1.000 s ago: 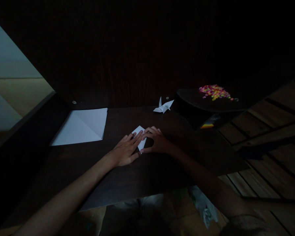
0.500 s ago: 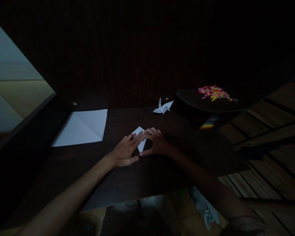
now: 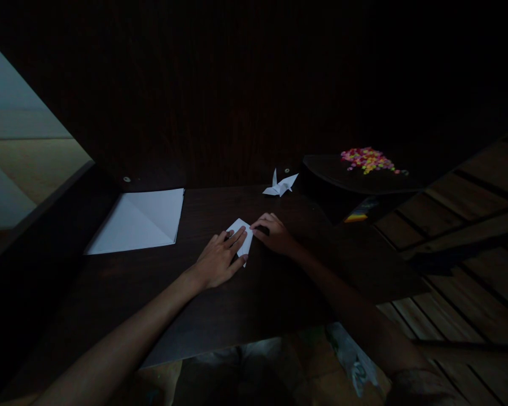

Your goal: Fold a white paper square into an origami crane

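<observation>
A small white folded paper [image 3: 245, 243] lies on the dark tabletop, kite-like in outline with its narrow point toward me. Across it rests my left hand [image 3: 218, 260], fingers spread, pressing it down with the fingertips and thumb. My right hand [image 3: 275, 232] pinches the paper's right corner between thumb and index finger, the other fingers curled. Behind the hands stands a white origami crane [image 3: 281, 186]. To the left is a stack of white paper sheets [image 3: 139, 221], the top one with diagonal creases.
A dark panel rises behind the tabletop [image 3: 203, 321], and a low side board [image 3: 38, 208] borders it on the left. On the rounded shelf [image 3: 322, 167] at right sits a pile of small colourful pieces [image 3: 369, 160]. Wooden slats [image 3: 469, 282] lie at far right.
My right hand has shifted up and its thumb has left the paper's lower tip for the right corner. The left thumb has moved up onto the paper's lower part.
</observation>
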A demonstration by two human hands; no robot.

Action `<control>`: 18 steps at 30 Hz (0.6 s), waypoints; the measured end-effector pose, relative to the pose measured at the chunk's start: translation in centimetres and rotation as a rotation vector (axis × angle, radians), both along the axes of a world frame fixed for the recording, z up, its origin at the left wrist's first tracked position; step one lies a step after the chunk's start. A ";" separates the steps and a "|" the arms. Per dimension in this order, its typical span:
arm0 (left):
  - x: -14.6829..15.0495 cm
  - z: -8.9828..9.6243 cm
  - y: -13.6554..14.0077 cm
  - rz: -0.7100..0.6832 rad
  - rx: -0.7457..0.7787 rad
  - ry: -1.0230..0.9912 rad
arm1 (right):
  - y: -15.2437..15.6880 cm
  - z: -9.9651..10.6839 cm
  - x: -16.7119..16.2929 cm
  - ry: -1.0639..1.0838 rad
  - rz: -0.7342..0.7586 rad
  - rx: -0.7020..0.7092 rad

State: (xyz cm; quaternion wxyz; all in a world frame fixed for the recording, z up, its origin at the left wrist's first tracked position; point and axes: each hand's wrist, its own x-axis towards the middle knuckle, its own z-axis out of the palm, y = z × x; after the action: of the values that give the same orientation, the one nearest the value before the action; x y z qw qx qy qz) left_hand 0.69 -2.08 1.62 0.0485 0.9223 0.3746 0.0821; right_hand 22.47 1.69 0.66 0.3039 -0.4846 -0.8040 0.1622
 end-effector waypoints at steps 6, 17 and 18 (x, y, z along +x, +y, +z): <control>0.1 0.5 -0.2 -0.032 0.011 0.003 | 0.4 0.0 -0.1 0.005 -0.052 -0.026; 0.0 0.1 -0.3 -0.044 0.037 0.021 | 0.6 0.6 -0.8 0.003 -0.115 -0.039; 0.1 0.1 -0.4 -0.042 0.040 0.018 | 0.7 0.6 -0.8 0.007 -0.112 -0.044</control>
State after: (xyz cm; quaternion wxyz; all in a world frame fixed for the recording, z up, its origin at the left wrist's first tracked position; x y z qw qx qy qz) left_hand 0.78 -2.43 1.72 0.0284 0.9314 0.3539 0.0802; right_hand 21.69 2.35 1.26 0.3049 -0.5349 -0.7707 0.1641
